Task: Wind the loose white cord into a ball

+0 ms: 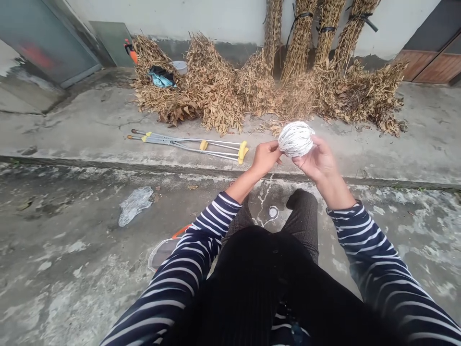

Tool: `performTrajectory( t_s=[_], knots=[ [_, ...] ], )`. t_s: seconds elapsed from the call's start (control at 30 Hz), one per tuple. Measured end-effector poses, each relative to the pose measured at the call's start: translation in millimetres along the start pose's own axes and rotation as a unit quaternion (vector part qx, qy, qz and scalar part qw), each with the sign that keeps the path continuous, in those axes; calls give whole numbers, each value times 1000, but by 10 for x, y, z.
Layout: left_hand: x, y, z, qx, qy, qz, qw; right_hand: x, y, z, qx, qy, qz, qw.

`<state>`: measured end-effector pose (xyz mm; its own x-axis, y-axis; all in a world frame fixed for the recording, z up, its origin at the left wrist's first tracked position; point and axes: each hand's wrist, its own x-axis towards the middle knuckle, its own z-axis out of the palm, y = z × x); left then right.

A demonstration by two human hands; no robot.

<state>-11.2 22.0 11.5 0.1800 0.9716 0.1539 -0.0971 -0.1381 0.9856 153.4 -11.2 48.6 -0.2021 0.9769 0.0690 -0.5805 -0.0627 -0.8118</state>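
Out in front of me, over the concrete ledge, is a white rounded ball with thin dark lines (297, 139). It looks like wound yarn or pleated material; I cannot tell which. My right hand (317, 161) grips it from the right and below, thumb and fingers curved round its side. At its lower left edge, my left hand (267, 157) is closed in a pinch against it. What lies between those fingertips is too small to make out. Below, on the ground between my legs, lies a small white round thing (273, 212) with a thin pale strand beside it.
A pair of crutches (187, 144) with yellow pads lies on the ledge (90, 129). Dry plant bundles (216, 86) line the wall, several upright. Crumpled clear plastic (136, 205) lies at left on the lower ground. A container with an orange edge (162, 252) is partly behind my left sleeve.
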Motion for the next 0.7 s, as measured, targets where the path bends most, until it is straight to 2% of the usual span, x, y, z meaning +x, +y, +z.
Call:
performTrajectory(
  t_s=[0.1,0.27,0.47,0.6,0.7],
  knots=[
    [-26,32,9,-36,-12,-16,999,3,-1,-40,9,-3,-1,1000],
    [-138,114,-15,-115,-111,-66,985,-21,-9,-209,16,-5,0,1000],
    [-224,140,-111,-127,-179,-108,970,-174,-15,-272,14,-25,45,999],
    [-265,167,-147,-96,-168,-88,977,-272,74,-261,15,1,47,999],
    [-290,196,-156,-69,-144,-63,985,-330,156,-287,13,27,9,999]
  ],
)
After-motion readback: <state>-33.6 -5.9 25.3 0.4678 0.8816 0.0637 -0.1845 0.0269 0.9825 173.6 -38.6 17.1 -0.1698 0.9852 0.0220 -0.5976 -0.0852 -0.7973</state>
